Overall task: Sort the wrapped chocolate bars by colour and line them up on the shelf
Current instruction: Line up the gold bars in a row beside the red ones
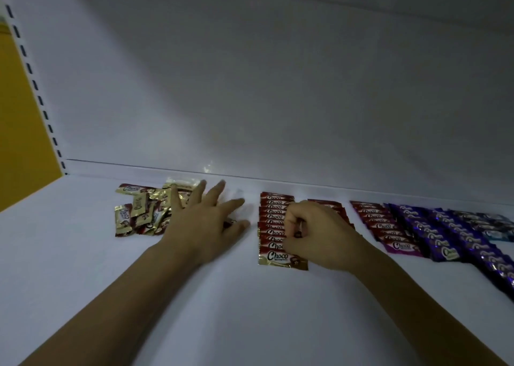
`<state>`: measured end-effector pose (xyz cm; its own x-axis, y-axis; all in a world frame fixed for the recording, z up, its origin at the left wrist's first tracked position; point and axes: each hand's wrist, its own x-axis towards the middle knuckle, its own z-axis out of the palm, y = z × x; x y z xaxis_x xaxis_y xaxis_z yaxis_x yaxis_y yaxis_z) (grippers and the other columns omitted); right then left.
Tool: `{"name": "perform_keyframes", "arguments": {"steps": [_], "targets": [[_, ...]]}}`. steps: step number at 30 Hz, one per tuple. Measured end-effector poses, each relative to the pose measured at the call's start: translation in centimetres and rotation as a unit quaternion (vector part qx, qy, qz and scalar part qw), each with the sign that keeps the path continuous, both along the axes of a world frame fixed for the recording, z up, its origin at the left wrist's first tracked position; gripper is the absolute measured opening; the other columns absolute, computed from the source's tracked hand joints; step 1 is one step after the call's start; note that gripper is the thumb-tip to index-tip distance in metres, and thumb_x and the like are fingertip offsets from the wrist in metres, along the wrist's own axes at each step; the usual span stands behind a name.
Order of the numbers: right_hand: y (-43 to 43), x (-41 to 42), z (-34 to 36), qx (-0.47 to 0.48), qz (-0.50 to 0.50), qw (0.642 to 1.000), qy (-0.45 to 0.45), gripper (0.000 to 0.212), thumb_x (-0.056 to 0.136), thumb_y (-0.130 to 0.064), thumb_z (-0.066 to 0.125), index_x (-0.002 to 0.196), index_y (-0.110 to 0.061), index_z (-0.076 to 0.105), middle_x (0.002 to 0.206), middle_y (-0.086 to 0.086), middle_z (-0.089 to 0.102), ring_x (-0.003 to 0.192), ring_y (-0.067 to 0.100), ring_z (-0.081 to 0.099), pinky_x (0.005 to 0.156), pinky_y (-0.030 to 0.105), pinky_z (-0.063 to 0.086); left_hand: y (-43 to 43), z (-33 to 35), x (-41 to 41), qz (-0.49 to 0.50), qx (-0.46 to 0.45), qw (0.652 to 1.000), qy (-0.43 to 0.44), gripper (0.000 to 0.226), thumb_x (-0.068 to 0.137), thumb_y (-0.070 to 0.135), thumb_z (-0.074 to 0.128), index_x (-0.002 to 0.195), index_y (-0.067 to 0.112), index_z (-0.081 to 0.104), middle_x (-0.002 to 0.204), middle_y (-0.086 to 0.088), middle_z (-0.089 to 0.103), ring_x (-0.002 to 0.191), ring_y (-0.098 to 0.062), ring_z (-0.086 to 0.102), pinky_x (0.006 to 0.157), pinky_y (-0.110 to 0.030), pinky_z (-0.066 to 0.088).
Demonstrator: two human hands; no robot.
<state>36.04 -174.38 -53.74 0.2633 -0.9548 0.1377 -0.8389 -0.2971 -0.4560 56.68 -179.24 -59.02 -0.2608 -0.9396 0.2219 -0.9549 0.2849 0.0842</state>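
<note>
While L hand point(205, 221) lies open, fingers spread, at the right edge of the loose gold pile point(141, 212) on the shelf point(83, 254), R hand point(314, 232) is curled, pinching what looks like a red bar point(298, 228) in the red row point(274, 215). Risks: gold bar point(282, 260) sits at front of that row, wrong colour, easy to miss. Bars overlap, so a tug prob. fans neighbours out of line. L hand sweep could scatter gold pile. Purple rows point(434, 232) lie further right.

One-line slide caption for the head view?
Left hand spread by the loose gold bars; right hand pinching a bar over the red row.
</note>
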Motion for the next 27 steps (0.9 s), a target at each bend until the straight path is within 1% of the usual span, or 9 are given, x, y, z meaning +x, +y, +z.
{"name": "perform_keyframes", "arguments": {"steps": [3,5,7,9,12,15,18,22,27], "targets": [[-0.1,0.3,-0.4,-0.042,-0.028,0.999,0.0,0.033,0.079,-0.016,0.07,0.064,-0.03,0.044,0.087,-0.013,0.053,0.083,0.008,0.057,0.088,0.037,0.051,0.1,0.4,0.4,0.025,0.044,0.999,0.01,0.043,0.096,0.056,0.029,0.138,0.053,0.036,0.161,0.006,0.01,0.149,-0.025,0.004,0.111,-0.068,-0.003],[-0.1,0.6,-0.7,-0.079,-0.043,0.996,0.008,0.035,0.082,-0.02,0.068,0.064,-0.033,0.04,0.09,-0.011,0.051,0.088,0.009,0.054,0.094,0.039,0.047,-0.3,1.0,0.3,0.008,0.024,0.999,-0.037,0.046,0.096,0.05,0.033,0.142,0.051,0.03,0.162,0.004,0.003,0.149,-0.024,0.0,0.11,-0.07,-0.004],[0.0,0.9,-0.9,-0.107,-0.047,0.993,0.013,0.036,0.083,-0.023,0.067,0.064,-0.034,0.038,0.091,-0.011,0.051,0.091,0.009,0.052,0.095,0.038,0.044,-1.0,2.1,0.4,-0.004,0.009,0.995,-0.096,0.058,0.093,0.062,0.03,0.147,0.05,0.013,0.162,0.003,-0.008,0.149,-0.025,-0.007,0.107,-0.071,-0.007],[0.0,1.4,-1.0,-0.137,-0.046,0.99,0.006,0.037,0.083,-0.024,0.067,0.063,-0.035,0.037,0.087,-0.014,0.05,0.087,0.007,0.05,0.093,0.035,0.042,-1.7,2.8,1.1,0.019,0.036,0.994,-0.103,0.08,0.077,0.085,0.012,0.148,0.05,-0.001,0.16,0.002,-0.016,0.147,-0.03,-0.012,0.104,-0.073,-0.008],[0.0,2.3,-0.9,-0.161,-0.03,0.986,-0.027,0.036,0.081,-0.023,0.067,0.064,-0.036,0.039,0.082,-0.018,0.049,0.081,0.005,0.049,0.087,0.036,0.044,-1.9,2.2,3.0,0.074,0.098,0.989,-0.088,0.104,0.054,0.097,0.007,0.147,0.051,-0.004,0.16,0.002,-0.018,0.146,-0.038,-0.012,0.104,-0.074,-0.004],[-0.1,3.2,-0.7,-0.16,-0.012,0.986,-0.05,0.032,0.081,-0.026,0.068,0.066,-0.035,0.041,0.082,-0.017,0.051,0.079,0.002,0.047,0.085,0.031,0.039,-1.8,0.8,4.1,0.106,0.103,0.989,-0.03,0.088,0.068,0.093,0.023,0.145,0.051,0.021,0.16,0.002,0.014,0.145,-0.033,0.016,0.111,-0.061,0.02],[-0.1,4.0,-0.7,-0.156,0.009,0.987,-0.035,0.029,0.081,-0.029,0.067,0.068,-0.033,0.042,0.083,-0.012,0.054,0.081,0.004,0.049,0.083,0.026,0.03,-2.1,0.5,4.5,0.102,0.028,0.994,0.019,0.07,0.077,0.08,0.041,0.137,0.043,0.039,0.143,0.003,0.041,0.128,-0.027,0.042,0.097,-0.046,0.039],[-0.1,5.2,-0.5,-0.143,0.021,0.989,-0.042,0.033,0.081,-0.03,0.067,0.066,-0.036,0.039,0.079,-0.015,0.05,0.076,0.003,0.048,0.086,0.027,0.035,-1.9,0.4,6.2,0.062,-0.02,0.993,0.101,0.06,0.083,0.064,0.054,0.135,0.037,0.041,0.126,0.0,0.056,0.11,-0.025,0.057,0.082,-0.034,0.047],[-0.5,7.6,0.2,-0.079,0.023,0.994,-0.073,0.019,0.082,-0.025,0.069,0.073,-0.029,0.052,0.079,-0.013,0.058,0.078,0.008,0.057,0.073,0.033,0.051,-0.9,0.6,6.7,0.021,-0.09,0.99,0.11,0.035,0.09,0.045,0.053,0.123,0.032,0.05,0.113,0.001,0.062,0.099,-0.024,0.061,0.067,-0.031,0.044]]}}
